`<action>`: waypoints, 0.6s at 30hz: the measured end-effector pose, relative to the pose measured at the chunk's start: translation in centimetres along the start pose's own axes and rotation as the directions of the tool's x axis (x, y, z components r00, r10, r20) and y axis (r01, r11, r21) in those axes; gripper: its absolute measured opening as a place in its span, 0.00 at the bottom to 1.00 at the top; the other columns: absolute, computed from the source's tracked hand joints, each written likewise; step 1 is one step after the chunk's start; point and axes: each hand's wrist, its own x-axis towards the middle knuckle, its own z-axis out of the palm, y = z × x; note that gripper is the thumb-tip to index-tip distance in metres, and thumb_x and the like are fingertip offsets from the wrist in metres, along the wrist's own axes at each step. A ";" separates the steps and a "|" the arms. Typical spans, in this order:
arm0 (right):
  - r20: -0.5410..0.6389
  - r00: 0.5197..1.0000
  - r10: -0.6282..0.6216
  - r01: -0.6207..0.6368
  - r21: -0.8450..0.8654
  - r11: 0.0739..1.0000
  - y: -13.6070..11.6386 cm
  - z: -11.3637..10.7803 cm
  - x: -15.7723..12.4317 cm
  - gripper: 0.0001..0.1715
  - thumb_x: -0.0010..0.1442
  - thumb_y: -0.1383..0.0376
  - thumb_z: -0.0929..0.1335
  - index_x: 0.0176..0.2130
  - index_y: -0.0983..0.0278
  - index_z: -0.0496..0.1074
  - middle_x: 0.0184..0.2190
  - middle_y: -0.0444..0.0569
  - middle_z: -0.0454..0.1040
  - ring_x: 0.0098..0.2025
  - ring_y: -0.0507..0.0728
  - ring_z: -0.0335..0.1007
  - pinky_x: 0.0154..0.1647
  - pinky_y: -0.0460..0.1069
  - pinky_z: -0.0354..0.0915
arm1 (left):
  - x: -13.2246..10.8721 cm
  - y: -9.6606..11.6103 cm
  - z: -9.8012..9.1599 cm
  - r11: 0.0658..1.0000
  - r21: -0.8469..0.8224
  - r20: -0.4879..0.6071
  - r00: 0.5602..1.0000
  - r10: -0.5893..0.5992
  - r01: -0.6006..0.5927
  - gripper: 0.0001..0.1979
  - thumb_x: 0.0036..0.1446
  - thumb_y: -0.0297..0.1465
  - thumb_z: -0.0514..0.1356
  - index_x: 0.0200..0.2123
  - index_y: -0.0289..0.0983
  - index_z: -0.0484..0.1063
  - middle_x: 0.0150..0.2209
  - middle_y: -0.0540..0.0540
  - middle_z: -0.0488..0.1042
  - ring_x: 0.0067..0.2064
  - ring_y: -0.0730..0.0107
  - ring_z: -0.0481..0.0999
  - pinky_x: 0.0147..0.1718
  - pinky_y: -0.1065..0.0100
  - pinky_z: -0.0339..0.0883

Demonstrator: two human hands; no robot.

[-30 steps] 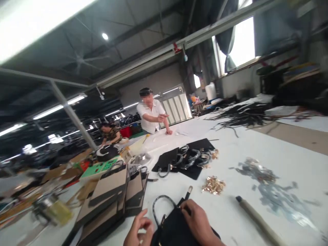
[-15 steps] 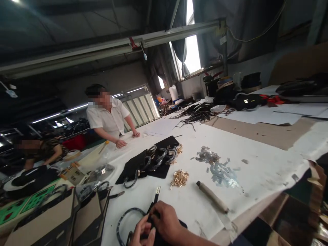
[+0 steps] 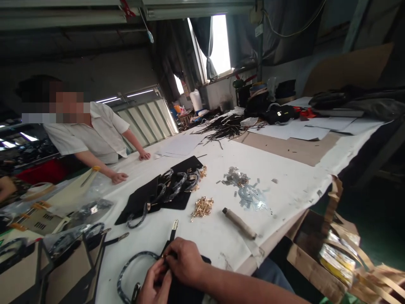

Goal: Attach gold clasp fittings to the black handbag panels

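Note:
My left hand [image 3: 155,282] is closed on the edge of a black bag panel [image 3: 185,293], near the base of its looped handle [image 3: 121,270], which looks wrapped in clear plastic. My right hand [image 3: 187,261] meets it, thumb and fingers pinched at a small gold-coloured fitting [image 3: 163,256]. Just beyond the fingers sticks out a black strap [image 3: 174,230] with a gold-coloured tip. My fingers hide much of the fitting and the panel. Ahead lie a pile of small gold-coloured fittings [image 3: 202,207] and several black bag panels [image 3: 139,198] with handles.
Flat metal plates [image 3: 249,196] are scattered right of the gold pile, beside a wrapped rod [image 3: 239,223]. Bag pieces [image 3: 68,270] stand at the left. Across the white table [image 3: 211,249] a person [image 3: 95,131] leans on it. A cardboard box [image 3: 311,257] sits below the right edge.
The view has turned right and down, so the table's things appear further left and the box shows more. Both hands stay together at the bag panel.

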 end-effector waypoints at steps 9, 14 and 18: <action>0.021 0.998 0.054 -0.057 0.137 0.989 -0.6 0.8 -1.3 0.11 0.58 0.71 0.66 0.37 0.58 0.77 0.35 0.44 0.78 0.39 0.55 0.75 0.42 0.47 0.67 | -2.8 1.8 1.1 0.994 -0.026 -0.194 0.976 0.101 -0.108 0.28 0.54 0.51 0.59 0.49 0.37 0.76 0.41 0.40 0.82 0.42 0.55 0.82 0.43 0.61 0.77; 0.111 0.993 0.029 -0.048 0.170 0.984 0.2 1.1 -1.3 0.08 0.61 0.65 0.66 0.37 0.58 0.76 0.37 0.45 0.79 0.41 0.57 0.77 0.45 0.49 0.68 | -2.3 1.9 1.1 0.999 0.019 -0.220 0.975 0.037 -0.034 0.24 0.61 0.51 0.53 0.47 0.42 0.77 0.38 0.43 0.82 0.39 0.58 0.81 0.39 0.63 0.76; 0.132 0.991 0.033 -0.053 0.146 0.988 0.5 1.2 -1.2 0.08 0.61 0.64 0.65 0.37 0.57 0.76 0.37 0.45 0.80 0.42 0.58 0.77 0.47 0.50 0.69 | -1.9 1.6 1.2 0.999 0.045 -0.170 0.985 0.016 -0.008 0.23 0.63 0.52 0.51 0.41 0.44 0.79 0.32 0.45 0.81 0.36 0.58 0.81 0.37 0.63 0.74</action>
